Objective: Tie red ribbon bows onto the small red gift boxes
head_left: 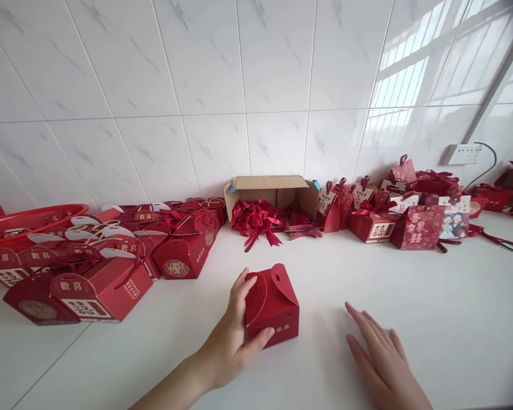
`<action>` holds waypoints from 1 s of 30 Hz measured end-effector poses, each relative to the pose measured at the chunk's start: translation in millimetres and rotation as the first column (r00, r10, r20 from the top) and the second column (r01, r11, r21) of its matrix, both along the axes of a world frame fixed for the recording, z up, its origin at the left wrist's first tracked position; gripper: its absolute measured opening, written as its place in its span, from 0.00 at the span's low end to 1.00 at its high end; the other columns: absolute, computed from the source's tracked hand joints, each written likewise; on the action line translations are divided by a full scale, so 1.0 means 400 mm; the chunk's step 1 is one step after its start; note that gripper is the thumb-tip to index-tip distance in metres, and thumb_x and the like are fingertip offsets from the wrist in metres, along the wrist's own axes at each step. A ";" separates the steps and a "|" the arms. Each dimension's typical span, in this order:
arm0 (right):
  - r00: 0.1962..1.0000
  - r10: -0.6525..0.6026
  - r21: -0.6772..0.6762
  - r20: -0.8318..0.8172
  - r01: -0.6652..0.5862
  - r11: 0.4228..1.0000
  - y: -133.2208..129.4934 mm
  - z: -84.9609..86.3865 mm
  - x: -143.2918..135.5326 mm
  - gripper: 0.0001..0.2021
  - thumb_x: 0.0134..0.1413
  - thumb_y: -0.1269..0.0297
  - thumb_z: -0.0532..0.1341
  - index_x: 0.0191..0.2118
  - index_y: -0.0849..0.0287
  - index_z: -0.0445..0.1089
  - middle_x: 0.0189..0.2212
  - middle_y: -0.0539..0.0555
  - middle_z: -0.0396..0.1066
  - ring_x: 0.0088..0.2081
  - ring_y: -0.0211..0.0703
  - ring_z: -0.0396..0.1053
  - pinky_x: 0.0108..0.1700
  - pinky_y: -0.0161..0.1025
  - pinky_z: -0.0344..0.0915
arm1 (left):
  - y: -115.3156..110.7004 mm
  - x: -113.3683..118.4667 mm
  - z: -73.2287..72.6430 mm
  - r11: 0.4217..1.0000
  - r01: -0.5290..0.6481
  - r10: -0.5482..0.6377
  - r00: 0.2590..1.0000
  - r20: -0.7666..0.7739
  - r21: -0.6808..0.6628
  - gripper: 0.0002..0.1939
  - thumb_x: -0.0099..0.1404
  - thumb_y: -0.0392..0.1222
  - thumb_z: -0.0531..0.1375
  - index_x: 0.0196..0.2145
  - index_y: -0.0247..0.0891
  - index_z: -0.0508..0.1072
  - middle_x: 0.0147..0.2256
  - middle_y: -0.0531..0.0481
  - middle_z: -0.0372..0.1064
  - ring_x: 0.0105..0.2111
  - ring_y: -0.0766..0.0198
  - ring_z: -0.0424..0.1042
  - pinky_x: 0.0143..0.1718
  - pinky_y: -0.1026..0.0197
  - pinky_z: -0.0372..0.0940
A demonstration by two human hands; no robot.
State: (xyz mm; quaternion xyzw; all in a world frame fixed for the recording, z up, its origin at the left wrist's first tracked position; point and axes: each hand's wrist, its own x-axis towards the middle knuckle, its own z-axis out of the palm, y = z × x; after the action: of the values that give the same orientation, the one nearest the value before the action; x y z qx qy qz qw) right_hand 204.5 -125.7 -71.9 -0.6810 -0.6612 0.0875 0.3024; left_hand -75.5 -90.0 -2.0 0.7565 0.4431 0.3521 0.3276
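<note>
A red paper gift box (282, 310) with gold lettering stands upright on the white table (171, 353). Its curved top flaps lean together, and one flap has an oval slot. My left hand (235, 336) grips the box from its left side, thumb on the front face and fingers around the far left edge. To the right, apart from the box, my right hand (378, 353) hovers low over the table with nothing in it. Its fingers are stretched out, with the thumb apart from them.
Rows of red gift boxes (106, 285) with cord handles fill the left, before a red basin (64, 215). A cardboard carton (269, 182) spills red ribbon bows (260, 219) by the tiled wall. More decorated boxes (421, 228) stand at right, below a power socket (464, 154).
</note>
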 end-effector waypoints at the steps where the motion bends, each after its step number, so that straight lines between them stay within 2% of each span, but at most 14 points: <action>1: 1.000 0.014 -0.024 0.015 -0.014 1.000 0.003 -0.002 0.004 0.24 0.62 0.54 0.41 0.63 0.47 0.48 0.60 0.51 0.56 0.63 0.51 0.48 0.61 0.64 0.42 | 0.011 0.000 0.003 0.999 0.031 -0.030 0.998 0.055 -0.020 0.42 0.61 0.47 0.58 0.63 0.56 0.34 0.66 0.49 0.23 0.64 0.48 0.37 0.61 0.43 0.49; 3: 0.999 0.029 -0.068 0.042 -0.026 0.997 0.010 -0.008 0.014 0.25 0.62 0.53 0.42 0.63 0.48 0.46 0.61 0.52 0.56 0.63 0.52 0.48 0.61 0.66 0.43 | 0.055 -0.007 0.014 0.997 0.067 -0.055 0.974 0.221 -0.049 0.40 0.63 0.52 0.54 0.63 0.54 0.33 0.66 0.47 0.34 0.63 0.50 0.44 0.59 0.46 0.53; 4: 0.998 0.030 -0.082 0.049 -0.026 0.996 0.013 -0.010 0.020 0.25 0.62 0.53 0.42 0.64 0.48 0.45 0.61 0.52 0.55 0.63 0.52 0.48 0.60 0.66 0.43 | 0.089 -0.013 0.020 0.997 0.046 -0.027 0.955 0.294 -0.056 0.34 0.65 0.54 0.49 0.64 0.52 0.36 0.65 0.46 0.39 0.62 0.52 0.48 0.57 0.48 0.56; 5: 0.998 0.026 -0.086 0.052 -0.022 0.996 0.016 -0.013 0.024 0.26 0.61 0.53 0.42 0.64 0.48 0.45 0.61 0.52 0.55 0.63 0.52 0.48 0.60 0.66 0.44 | 0.128 -0.019 0.024 0.996 -0.072 0.087 0.926 0.367 -0.055 0.28 0.68 0.55 0.40 0.63 0.50 0.41 0.64 0.46 0.43 0.61 0.54 0.53 0.55 0.51 0.59; 6: 0.998 0.020 -0.082 0.054 -0.016 0.997 0.017 -0.015 0.028 0.26 0.61 0.53 0.42 0.64 0.48 0.45 0.61 0.52 0.56 0.63 0.51 0.49 0.60 0.65 0.44 | 0.173 -0.026 0.026 0.968 -0.246 0.245 0.911 0.331 -0.040 0.27 0.68 0.53 0.35 0.61 0.45 0.48 0.61 0.44 0.51 0.58 0.56 0.58 0.52 0.53 0.61; 7: 0.998 0.019 -0.076 0.056 -0.015 0.997 0.018 -0.017 0.030 0.26 0.61 0.53 0.43 0.64 0.48 0.45 0.60 0.52 0.56 0.63 0.51 0.50 0.60 0.65 0.45 | 0.219 -0.032 0.024 0.911 -0.413 0.407 0.895 0.183 -0.003 0.26 0.68 0.52 0.34 0.56 0.42 0.58 0.57 0.44 0.58 0.55 0.58 0.62 0.50 0.56 0.62; 8: 0.998 0.019 -0.069 0.058 -0.015 0.998 0.018 -0.019 0.031 0.26 0.61 0.53 0.43 0.64 0.48 0.46 0.60 0.52 0.57 0.62 0.52 0.51 0.60 0.65 0.46 | 0.265 -0.036 0.019 0.878 -0.478 0.474 0.873 0.113 0.010 0.23 0.67 0.51 0.40 0.49 0.40 0.65 0.54 0.43 0.62 0.54 0.56 0.62 0.51 0.55 0.61; 10: 0.998 0.022 -0.049 0.065 -0.018 0.999 0.018 -0.021 0.028 0.25 0.61 0.53 0.44 0.63 0.49 0.47 0.59 0.53 0.58 0.61 0.53 0.52 0.59 0.66 0.48 | 0.349 -0.036 0.002 0.832 -0.554 0.554 0.832 0.014 0.031 0.15 0.58 0.49 0.55 0.36 0.36 0.72 0.46 0.40 0.68 0.52 0.49 0.62 0.53 0.51 0.56; 13: 0.997 -0.017 0.017 0.070 0.016 1.000 0.018 -0.026 0.014 0.24 0.61 0.54 0.44 0.62 0.51 0.49 0.57 0.55 0.61 0.61 0.54 0.55 0.59 0.65 0.50 | 0.433 -0.015 -0.025 0.779 -0.623 0.627 0.775 -0.081 0.076 0.12 0.49 0.46 0.62 0.32 0.38 0.72 0.41 0.40 0.69 0.51 0.43 0.60 0.51 0.45 0.54; 16: 0.995 -0.075 0.100 0.066 0.068 0.993 0.022 -0.034 0.000 0.23 0.61 0.55 0.44 0.61 0.51 0.52 0.55 0.55 0.64 0.60 0.53 0.56 0.59 0.64 0.50 | 0.472 0.008 -0.040 0.773 -0.622 0.633 0.766 -0.107 0.126 0.11 0.46 0.45 0.64 0.28 0.40 0.72 0.38 0.43 0.69 0.48 0.44 0.62 0.48 0.48 0.56; 19: 0.995 -0.075 0.114 0.066 0.067 0.991 0.027 -0.044 0.001 0.23 0.61 0.55 0.44 0.60 0.51 0.53 0.55 0.55 0.65 0.59 0.55 0.58 0.58 0.65 0.51 | 0.485 0.006 -0.048 0.788 -0.599 0.613 0.786 -0.084 0.145 0.05 0.51 0.44 0.60 0.24 0.40 0.70 0.35 0.45 0.70 0.42 0.51 0.67 0.42 0.54 0.59; 24: 0.998 -0.029 0.065 0.054 0.025 0.998 0.023 -0.039 0.015 0.23 0.59 0.54 0.48 0.58 0.50 0.57 0.54 0.55 0.65 0.58 0.57 0.58 0.56 0.65 0.53 | 0.485 -0.037 -0.050 0.842 -0.528 0.527 0.849 0.042 0.105 0.11 0.60 0.46 0.52 0.29 0.38 0.69 0.29 0.48 0.70 0.30 0.61 0.69 0.33 0.62 0.62; 27: 0.999 -0.040 0.041 -0.024 0.041 0.998 0.036 0.012 0.020 0.20 0.57 0.53 0.48 0.53 0.50 0.64 0.53 0.55 0.67 0.57 0.57 0.60 0.56 0.62 0.56 | 0.480 -0.042 -0.045 0.898 -0.436 0.427 0.896 0.120 0.059 0.15 0.60 0.50 0.51 0.32 0.36 0.69 0.25 0.51 0.67 0.24 0.65 0.66 0.28 0.64 0.61; 30: 0.974 0.069 -0.068 -0.215 -0.086 0.994 0.099 0.105 0.020 0.20 0.55 0.52 0.51 0.51 0.50 0.66 0.51 0.55 0.68 0.50 0.50 0.67 0.43 0.44 0.69 | 0.472 -0.020 -0.038 0.946 -0.324 0.317 0.932 0.174 0.014 0.17 0.59 0.54 0.52 0.34 0.36 0.69 0.20 0.55 0.62 0.20 0.68 0.62 0.24 0.65 0.60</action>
State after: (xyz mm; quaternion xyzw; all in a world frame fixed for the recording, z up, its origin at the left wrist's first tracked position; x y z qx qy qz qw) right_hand 212.5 -86.0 -29.8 -0.6526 -0.6472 0.1970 0.3412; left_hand -83.3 98.7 -17.3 0.6483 0.5237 0.4730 0.2859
